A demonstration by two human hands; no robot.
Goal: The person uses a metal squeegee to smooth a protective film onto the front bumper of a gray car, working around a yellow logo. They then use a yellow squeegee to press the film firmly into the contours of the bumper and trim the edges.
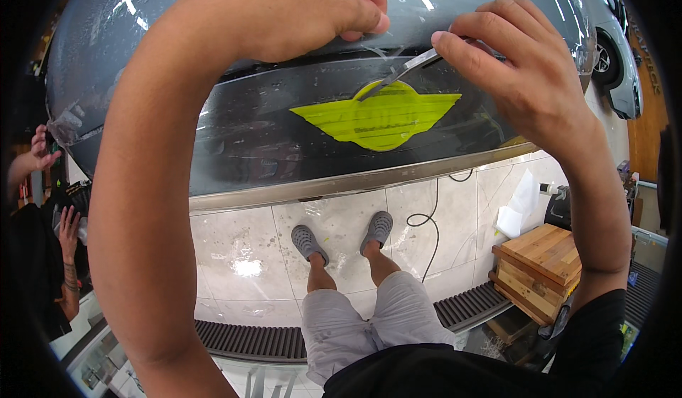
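In my right hand (508,57) is a slim silver craft knife (412,65), gripped between thumb and fingers. Its dark, narrow tip slants down to the upper left part of a yellow-green winged emblem-shaped patch (387,121). That patch lies on the dark, wet body panel (249,139) of a car. My left hand (320,14) is closed in a pinch above the patch, to the left of the knife. Whatever its fingertips hold is too small or see-through to make out. Faint whitish marks show on the panel between the hands.
A metallic trim edge (369,185) runs below the panel. A black cable (433,235) loops across the tiled floor. To the right stand a wooden box (543,263) and a white folded sheet (521,203). Another person's hands (67,231) are at the far left, near crumpled clear film (66,124).
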